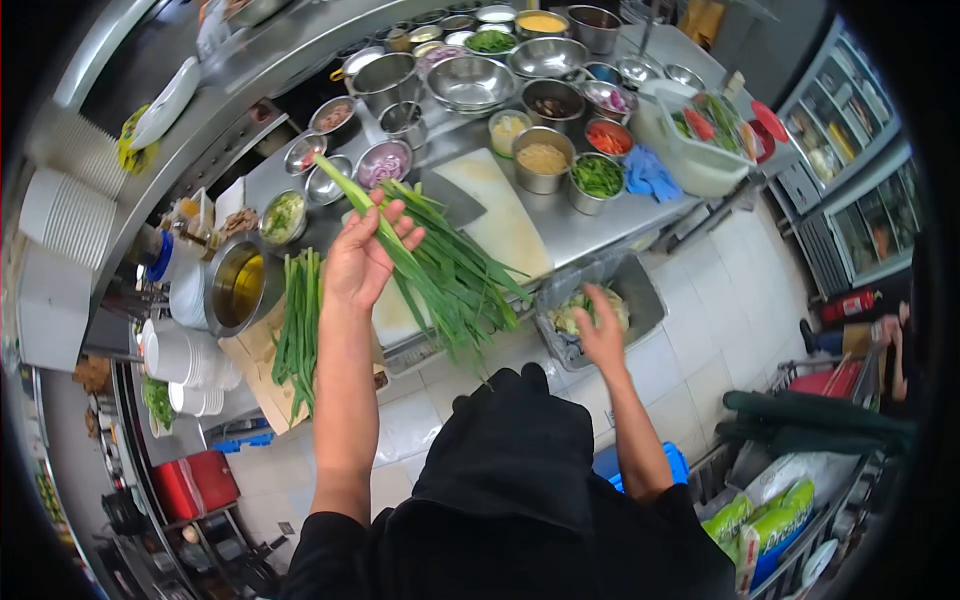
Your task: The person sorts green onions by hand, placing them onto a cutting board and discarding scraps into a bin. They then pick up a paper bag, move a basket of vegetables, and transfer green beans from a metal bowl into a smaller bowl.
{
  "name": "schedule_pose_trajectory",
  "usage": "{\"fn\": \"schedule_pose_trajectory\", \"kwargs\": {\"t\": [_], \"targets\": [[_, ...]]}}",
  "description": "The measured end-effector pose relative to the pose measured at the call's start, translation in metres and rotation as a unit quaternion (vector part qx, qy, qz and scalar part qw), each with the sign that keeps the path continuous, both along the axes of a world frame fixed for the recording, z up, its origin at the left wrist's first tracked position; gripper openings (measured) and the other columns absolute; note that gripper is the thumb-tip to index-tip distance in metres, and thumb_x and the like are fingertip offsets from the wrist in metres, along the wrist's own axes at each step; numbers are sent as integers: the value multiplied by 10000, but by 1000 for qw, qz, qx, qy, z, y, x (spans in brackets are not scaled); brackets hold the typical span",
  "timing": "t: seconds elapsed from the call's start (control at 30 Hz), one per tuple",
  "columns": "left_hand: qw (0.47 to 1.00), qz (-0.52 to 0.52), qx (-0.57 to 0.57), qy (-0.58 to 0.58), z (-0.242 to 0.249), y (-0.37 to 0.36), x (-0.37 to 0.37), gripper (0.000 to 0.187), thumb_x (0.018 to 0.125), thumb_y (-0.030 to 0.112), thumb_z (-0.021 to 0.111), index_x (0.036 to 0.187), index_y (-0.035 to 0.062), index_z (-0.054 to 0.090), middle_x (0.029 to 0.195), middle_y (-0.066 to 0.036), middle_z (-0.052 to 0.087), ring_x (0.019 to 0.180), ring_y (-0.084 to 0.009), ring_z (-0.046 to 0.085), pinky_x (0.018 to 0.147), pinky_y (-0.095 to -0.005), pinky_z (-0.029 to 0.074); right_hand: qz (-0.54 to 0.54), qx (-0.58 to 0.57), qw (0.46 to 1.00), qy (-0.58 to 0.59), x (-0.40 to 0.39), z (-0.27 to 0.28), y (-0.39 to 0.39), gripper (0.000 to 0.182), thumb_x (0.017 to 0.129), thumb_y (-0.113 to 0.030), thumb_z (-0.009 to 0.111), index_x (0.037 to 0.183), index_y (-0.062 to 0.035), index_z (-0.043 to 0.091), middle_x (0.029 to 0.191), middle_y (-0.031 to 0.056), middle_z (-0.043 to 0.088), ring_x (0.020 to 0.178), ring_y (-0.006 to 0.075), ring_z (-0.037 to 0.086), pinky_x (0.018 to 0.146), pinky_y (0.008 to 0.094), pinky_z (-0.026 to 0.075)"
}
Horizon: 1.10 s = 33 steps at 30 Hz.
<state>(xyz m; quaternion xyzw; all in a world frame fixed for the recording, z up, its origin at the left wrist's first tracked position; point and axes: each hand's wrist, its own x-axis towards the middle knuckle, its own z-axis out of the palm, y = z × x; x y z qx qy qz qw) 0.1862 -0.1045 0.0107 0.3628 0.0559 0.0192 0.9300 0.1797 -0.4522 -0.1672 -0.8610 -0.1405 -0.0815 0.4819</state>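
Observation:
My left hand (372, 250) is wrapped round a green onion (340, 180), its pale end pointing up and left, its leaves trailing down. Beside and under it, a pile of green onions (450, 270) lies across the white cutting board (505, 215). A broad knife blade (450, 200) rests flat on the board behind the pile. My right hand (600, 325) hangs over the grey bin (645, 300), fingers apart and holding nothing. Vegetable scraps (575, 315) lie in that bin. A second bunch of green onions (298, 320) is left of my left forearm.
Metal bowls of cut vegetables, among them red onion (385, 163) and chopped greens (597, 178), line the counter's back. A pot with yellow liquid (243, 285) stands left. Blue gloves (650, 173) lie near a plastic tub (690, 150). Part of another person (890, 340) shows far right.

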Motion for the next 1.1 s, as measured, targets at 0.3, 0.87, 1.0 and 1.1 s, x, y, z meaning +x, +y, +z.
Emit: {"fn": "schedule_pose_trajectory", "kwargs": {"t": [0.3,0.87,1.0,1.1], "targets": [[979,178,82,-64,20,24,8,266,910,116,468,1169,71,431,984,-71,564,860,-200,548,859,-422,451,321,249,878,252,-12,41,116,257,903,-173,498,1096,-7,535,818,43,609,729,122,566,649,279,451],[931,340,54,124,-109,78,-26,147,916,99,436,1060,70,429,862,-72,527,674,-158,463,601,-317,434,-150,488,805,302,5,-37,-11,268,917,-273,473,742,-88,557,526,-69,373,407,27,296,349,198,212],[951,275,25,140,-127,54,13,143,913,94,459,1043,37,441,845,-98,531,676,-175,490,563,-339,451,-226,186,907,304,21,-145,-77,396,912,-360,461,720,-38,590,513,-29,408,397,79,342,377,253,275],[949,267,79,146,-124,56,48,125,910,136,478,995,45,474,866,-107,536,677,-170,486,588,-340,455,-249,53,933,256,52,-182,-106,513,897,-447,433,724,-5,627,543,43,496,464,149,457,463,307,371]]}}
